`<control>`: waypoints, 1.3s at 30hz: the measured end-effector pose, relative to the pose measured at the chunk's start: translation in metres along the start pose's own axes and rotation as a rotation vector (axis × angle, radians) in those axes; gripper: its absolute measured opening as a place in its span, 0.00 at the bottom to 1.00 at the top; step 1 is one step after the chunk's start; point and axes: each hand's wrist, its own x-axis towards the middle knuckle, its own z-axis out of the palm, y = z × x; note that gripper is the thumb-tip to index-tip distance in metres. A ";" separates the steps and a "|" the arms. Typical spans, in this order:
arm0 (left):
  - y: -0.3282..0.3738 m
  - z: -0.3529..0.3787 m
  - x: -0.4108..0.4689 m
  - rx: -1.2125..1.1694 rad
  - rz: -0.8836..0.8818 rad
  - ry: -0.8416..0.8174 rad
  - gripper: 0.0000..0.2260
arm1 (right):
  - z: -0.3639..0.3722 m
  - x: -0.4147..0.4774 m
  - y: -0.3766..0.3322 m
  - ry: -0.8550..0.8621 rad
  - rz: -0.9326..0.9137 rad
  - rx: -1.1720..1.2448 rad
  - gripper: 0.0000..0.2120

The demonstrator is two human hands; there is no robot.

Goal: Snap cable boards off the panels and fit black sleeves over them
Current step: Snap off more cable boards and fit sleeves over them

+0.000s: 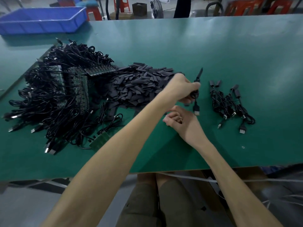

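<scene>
Knees (147, 202): olive-grey cloth, tucked under the near table edge.
Table (213, 46): green top, holds everything below.
Right hand (182, 123): just above the table near its middle, fingers loosely curled, nothing seen in them.
Left hand (183, 89): arm reaches across from the left, fingers wrapped round a coiled cable (196, 108), raised off the table just beyond the right hand.
Held cable: USB plug hangs down below the fist, sleeved end sticks up above it, blurred.
Board scrap (100, 140): green piece at the near edge of the cable heap.
Finished cables (229, 102): small group lying right of both hands, sleeved ends pointing away.
Sleeves (139, 86): big loose black pile left of the left hand.
Cable heap (41, 104): tangled black mass at far left, touching the sleeves.
Panels (78, 82): green strips lying in the heap, cables attached.
Bin (42, 18): blue, far left corner.
Fan (156, 8): on the floor beyond the table.
</scene>
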 end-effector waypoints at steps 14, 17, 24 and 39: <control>-0.008 0.037 0.026 -0.243 -0.216 -0.291 0.13 | -0.002 0.001 -0.003 0.043 0.005 -0.165 0.16; -0.007 0.037 0.023 -0.173 -0.144 -0.375 0.15 | -0.001 0.000 -0.005 0.036 -0.007 -0.115 0.11; -0.009 0.036 0.014 -0.069 -0.028 -0.307 0.17 | 0.000 0.000 -0.003 0.053 0.000 -0.073 0.10; -0.064 -0.086 -0.123 1.109 0.111 0.242 0.12 | 0.000 -0.001 -0.003 0.010 -0.004 -0.055 0.07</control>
